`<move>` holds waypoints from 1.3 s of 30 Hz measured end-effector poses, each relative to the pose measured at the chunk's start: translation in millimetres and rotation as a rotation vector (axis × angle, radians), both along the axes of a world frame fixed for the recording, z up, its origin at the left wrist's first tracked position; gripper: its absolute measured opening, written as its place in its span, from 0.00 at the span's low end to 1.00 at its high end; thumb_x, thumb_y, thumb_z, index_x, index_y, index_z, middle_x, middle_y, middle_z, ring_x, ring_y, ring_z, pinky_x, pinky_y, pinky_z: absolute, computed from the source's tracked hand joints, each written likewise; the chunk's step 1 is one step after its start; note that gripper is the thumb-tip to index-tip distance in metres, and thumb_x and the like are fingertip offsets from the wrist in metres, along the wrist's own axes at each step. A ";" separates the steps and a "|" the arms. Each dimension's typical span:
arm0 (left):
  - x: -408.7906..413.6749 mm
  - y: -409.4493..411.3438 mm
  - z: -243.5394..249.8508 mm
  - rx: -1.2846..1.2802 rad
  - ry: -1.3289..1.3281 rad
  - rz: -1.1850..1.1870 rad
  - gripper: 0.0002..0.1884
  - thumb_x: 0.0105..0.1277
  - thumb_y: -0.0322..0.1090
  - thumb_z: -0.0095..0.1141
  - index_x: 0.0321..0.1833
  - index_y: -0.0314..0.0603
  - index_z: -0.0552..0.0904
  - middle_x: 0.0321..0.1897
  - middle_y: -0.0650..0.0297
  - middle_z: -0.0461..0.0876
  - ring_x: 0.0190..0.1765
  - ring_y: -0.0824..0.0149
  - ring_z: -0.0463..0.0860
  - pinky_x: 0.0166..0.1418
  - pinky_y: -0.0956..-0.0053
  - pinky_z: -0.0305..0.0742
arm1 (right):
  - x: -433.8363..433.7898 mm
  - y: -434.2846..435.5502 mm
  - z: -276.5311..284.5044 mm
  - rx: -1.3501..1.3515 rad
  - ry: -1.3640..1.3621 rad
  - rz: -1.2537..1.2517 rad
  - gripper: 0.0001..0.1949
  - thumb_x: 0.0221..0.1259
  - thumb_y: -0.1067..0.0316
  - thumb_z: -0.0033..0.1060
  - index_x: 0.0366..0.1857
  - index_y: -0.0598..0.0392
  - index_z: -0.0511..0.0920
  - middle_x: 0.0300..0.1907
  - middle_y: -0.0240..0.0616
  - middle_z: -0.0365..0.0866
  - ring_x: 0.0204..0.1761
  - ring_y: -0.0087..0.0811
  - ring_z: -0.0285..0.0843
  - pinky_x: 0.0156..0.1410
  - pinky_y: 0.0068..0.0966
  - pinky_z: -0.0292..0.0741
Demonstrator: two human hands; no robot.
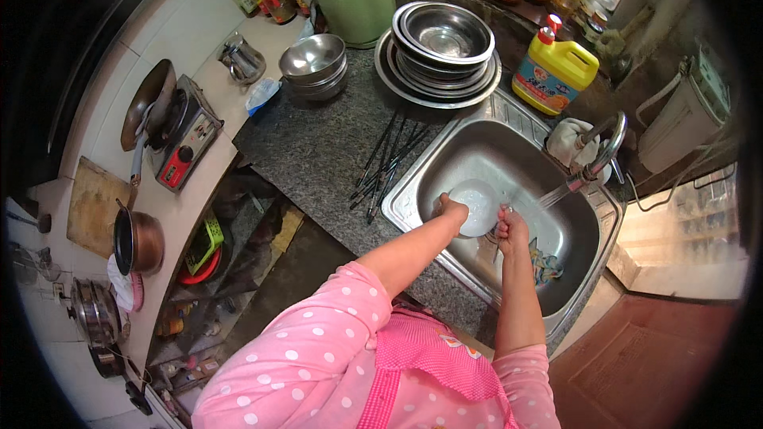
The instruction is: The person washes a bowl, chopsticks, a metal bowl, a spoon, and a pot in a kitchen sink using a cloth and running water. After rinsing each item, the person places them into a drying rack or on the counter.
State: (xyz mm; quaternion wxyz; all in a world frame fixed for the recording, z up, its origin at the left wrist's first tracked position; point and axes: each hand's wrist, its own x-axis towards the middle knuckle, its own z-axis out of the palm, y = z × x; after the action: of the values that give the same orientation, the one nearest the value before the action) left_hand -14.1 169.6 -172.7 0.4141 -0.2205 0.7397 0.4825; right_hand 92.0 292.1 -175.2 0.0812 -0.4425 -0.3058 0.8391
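My left hand (451,213) grips the left rim of a translucent white bowl (477,208) inside the stainless steel sink (471,137). Some water appears to lie in the bowl. Just right of it, my right hand (512,229) has its fingers curled around a thin metal utensil, mostly hidden by the hand. Water runs from the curved metal faucet (596,161) towards my right hand. A wet patterned cloth (545,263) lies on the sink floor, right of my right wrist.
Several dark chopsticks (387,164) lie on the granite counter (310,149) left of the sink. Behind stand stacked steel basins (447,33), steel bowls (313,65) and a yellow detergent jug (554,71). A gas stove (188,137) with a wok (149,104) is at left.
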 end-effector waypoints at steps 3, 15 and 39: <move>3.0 -1.2 12.1 -0.166 0.399 -0.222 0.36 0.56 0.29 0.53 0.70 0.50 0.57 0.70 0.48 0.56 0.71 0.49 0.58 0.72 0.59 0.58 | 4.0 11.6 -21.5 -0.066 0.057 -0.078 0.10 0.69 0.57 0.49 0.34 0.51 0.70 0.16 0.23 0.62 0.11 0.15 0.51 0.12 0.13 0.48; 42.7 65.7 14.5 0.562 0.313 -0.435 0.17 0.68 0.42 0.49 0.56 0.44 0.73 0.33 0.49 0.77 0.31 0.54 0.77 0.35 0.61 0.74 | 9.7 4.8 -4.5 -0.061 0.072 -0.058 0.25 0.67 0.36 0.41 0.43 0.50 0.74 0.33 0.34 0.78 0.29 0.31 0.78 0.26 0.26 0.75; 33.4 61.9 71.7 0.689 0.031 -0.234 0.18 0.72 0.47 0.43 0.35 0.39 0.78 0.19 0.59 0.74 0.17 0.66 0.71 0.14 0.70 0.65 | 6.9 3.6 46.9 -0.039 0.256 0.055 0.08 0.69 0.55 0.50 0.41 0.46 0.72 0.22 0.25 0.72 0.16 0.16 0.65 0.15 0.16 0.60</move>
State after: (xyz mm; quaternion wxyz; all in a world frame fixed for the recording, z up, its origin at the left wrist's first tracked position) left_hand 19.3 231.5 -101.0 0.5051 0.0255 0.5602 0.6560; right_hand 98.8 295.7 -128.3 0.0878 -0.3246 -0.2884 0.8965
